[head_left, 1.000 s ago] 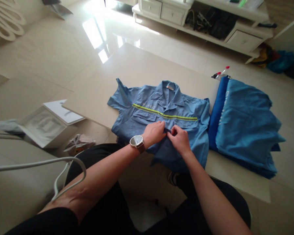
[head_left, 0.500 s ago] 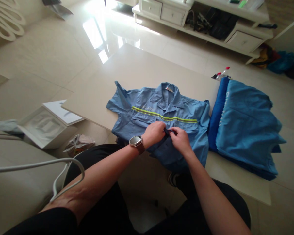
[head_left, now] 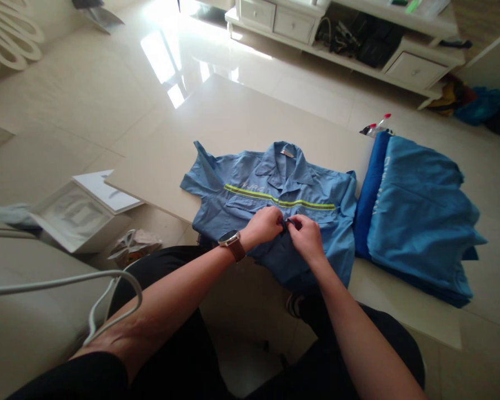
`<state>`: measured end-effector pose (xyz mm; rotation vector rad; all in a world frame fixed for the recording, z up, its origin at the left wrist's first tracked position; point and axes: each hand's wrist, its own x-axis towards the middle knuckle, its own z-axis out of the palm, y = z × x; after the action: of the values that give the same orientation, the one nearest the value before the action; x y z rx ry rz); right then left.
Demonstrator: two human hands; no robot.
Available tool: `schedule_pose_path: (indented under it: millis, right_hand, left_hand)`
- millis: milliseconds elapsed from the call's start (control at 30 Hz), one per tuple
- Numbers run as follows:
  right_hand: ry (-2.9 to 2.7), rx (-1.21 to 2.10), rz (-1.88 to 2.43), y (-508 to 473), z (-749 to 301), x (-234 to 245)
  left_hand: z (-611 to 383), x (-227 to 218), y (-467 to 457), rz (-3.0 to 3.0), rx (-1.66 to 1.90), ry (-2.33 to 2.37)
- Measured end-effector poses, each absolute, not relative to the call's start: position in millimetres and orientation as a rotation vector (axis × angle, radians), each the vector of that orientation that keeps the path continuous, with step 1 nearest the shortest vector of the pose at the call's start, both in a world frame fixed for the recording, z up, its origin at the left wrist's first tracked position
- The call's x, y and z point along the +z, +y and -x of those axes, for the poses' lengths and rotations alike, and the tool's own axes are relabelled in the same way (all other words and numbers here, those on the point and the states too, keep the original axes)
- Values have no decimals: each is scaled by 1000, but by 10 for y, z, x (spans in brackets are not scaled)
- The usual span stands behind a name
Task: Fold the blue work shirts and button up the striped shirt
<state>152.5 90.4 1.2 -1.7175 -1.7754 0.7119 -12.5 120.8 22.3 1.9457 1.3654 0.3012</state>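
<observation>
A light blue short-sleeved shirt [head_left: 245, 164] with a yellow-green stripe across the chest is spread on a pale tabletop [head_left: 150, 150], its collar pointing away from me. Its lower part hangs over the near edge. My left hand [head_left: 265, 225], with a watch on the wrist, is closed on the shirt's front edge at the middle. Close beside it, my right hand [head_left: 306, 236] pinches the same front opening, thumb and fingers together. Dark folded cloth shows between the fingertips; any button there is hidden.
Folded blue garments [head_left: 420, 211] are stacked right of the shirt. Bottles with red caps [head_left: 373, 129] stand behind the stack. An opened white box [head_left: 83, 214] and a plastic bag [head_left: 135, 244] lie at the left. A grey cable [head_left: 66, 283] loops near my left forearm. A white cabinet [head_left: 295, 25] stands beyond.
The fingertips of both hands have shifted slightly on the shirt's front edge, the left hand's rolling a little. The shirt's left-hand side has moved very slightly; the stack has stayed put.
</observation>
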Motion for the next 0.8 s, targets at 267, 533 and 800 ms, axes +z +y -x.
schedule_pose_path:
  millis: [267, 533, 800]
  right_hand:
    - [-1757, 602, 1834, 923, -1538, -8]
    - [-1933, 533, 2078, 842, -1599, 150]
    - [-2251, 511, 1640, 852, -1538, 32]
  left_hand:
    - [168, 309, 1160, -1912, 240, 1288]
    - [291, 325, 1131, -2122, 54, 1343]
    - [266, 345, 1136, -2234, -182, 1255]
